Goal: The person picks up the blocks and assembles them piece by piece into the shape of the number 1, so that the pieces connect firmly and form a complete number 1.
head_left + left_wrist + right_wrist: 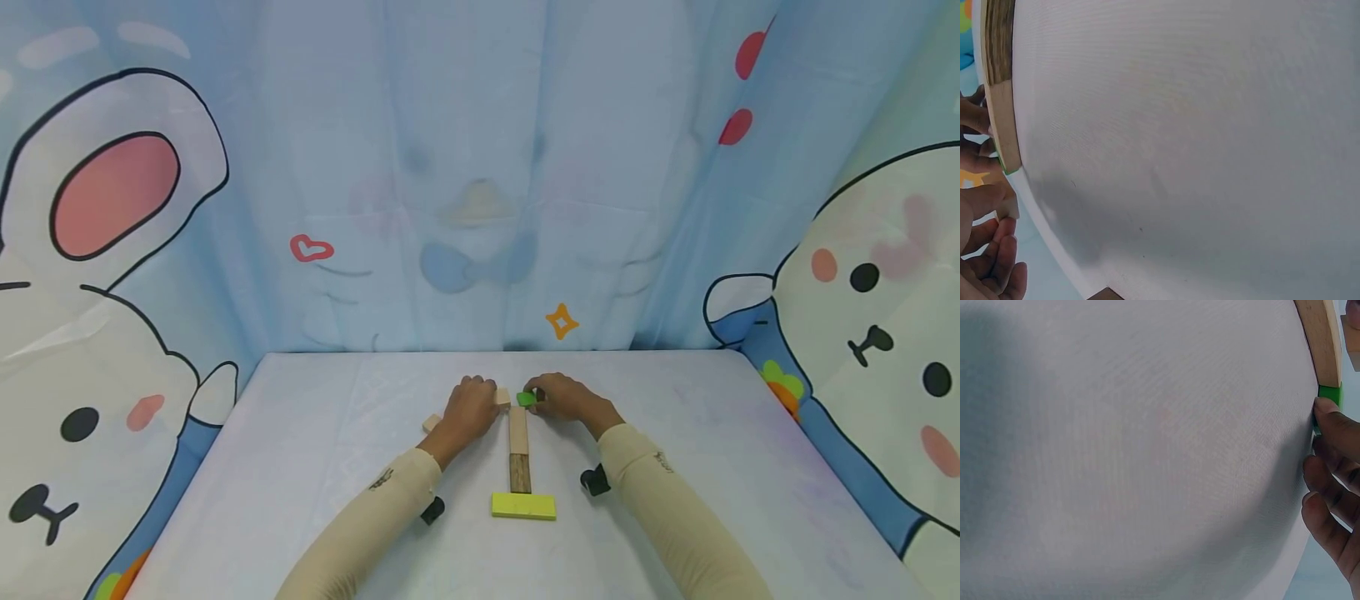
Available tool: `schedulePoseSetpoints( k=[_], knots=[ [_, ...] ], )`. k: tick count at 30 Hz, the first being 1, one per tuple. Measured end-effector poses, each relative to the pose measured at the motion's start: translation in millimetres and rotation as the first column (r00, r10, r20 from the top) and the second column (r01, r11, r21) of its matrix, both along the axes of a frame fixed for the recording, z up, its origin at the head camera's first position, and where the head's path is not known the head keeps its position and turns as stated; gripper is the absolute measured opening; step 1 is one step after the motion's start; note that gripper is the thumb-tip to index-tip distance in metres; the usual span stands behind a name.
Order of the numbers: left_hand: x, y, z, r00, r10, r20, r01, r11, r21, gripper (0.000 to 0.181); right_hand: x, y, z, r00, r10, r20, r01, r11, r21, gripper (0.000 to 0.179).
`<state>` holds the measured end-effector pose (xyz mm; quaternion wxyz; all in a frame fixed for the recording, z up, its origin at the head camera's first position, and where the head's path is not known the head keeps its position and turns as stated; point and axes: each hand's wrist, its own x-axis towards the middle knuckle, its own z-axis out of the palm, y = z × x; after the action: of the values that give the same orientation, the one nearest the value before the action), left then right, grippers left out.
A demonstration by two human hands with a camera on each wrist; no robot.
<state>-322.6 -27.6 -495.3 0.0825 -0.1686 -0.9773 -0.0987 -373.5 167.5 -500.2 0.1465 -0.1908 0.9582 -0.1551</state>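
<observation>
Bench (300, 467): white, apparently cloth-covered, faint weave in the wrist views; forearms best held off it so the cover does not drag. Left hand (471, 408) and right hand (558, 396): over the far part, either side of the block line; thumb and fingers curled in, each gap no wider than the small block pinched there. Step in hand, as judged: bringing two small blocks to the line's far end; seat one at a time, sliding gently. Yellow block (523, 506): wide bar lying crosswise at the near end, smooth, evenly coloured; avoid pushing toward it, since the row could skew. Pale wood block (518, 429): long, fine-grained, square-edged, far part of the stem; align on its end face. Dark-striped block (520, 473): end to end with it on the near side, brown grain running lengthwise. Green block (527, 399): in the right hand, at the stem's far end, slightly right; contact uncertain. Small wood block (502, 397): in the left hand, plain, just left of the green one. Loose wood block (431, 423): left of the left hand, partly hidden.
</observation>
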Motion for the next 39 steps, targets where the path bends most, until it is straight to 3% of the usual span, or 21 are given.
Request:
schedulePoseSetpoints(
  k=[8,27,39],
  knots=[
    [-2.8,2.1,-2.4,1.000,0.005,0.014,-0.005,1.000,0.010,0.026,-1.5,0,-1.2,1.000,-0.002,0.001,0.002,1.000,-0.010,0.038],
    [-1.5,9.8,-2.0,0.998,0.026,0.059,-0.031,0.996,0.078,0.025,-0.1,3,-2.7,0.998,0.044,-0.036,-0.045,0.999,-0.019,0.034],
    [-1.4,14.9,-2.7,0.998,0.032,0.060,-0.037,0.997,0.074,0.023,1.2,2,-0.9,1.000,0.017,-0.020,-0.017,1.000,-0.008,0.035]
  ],
)
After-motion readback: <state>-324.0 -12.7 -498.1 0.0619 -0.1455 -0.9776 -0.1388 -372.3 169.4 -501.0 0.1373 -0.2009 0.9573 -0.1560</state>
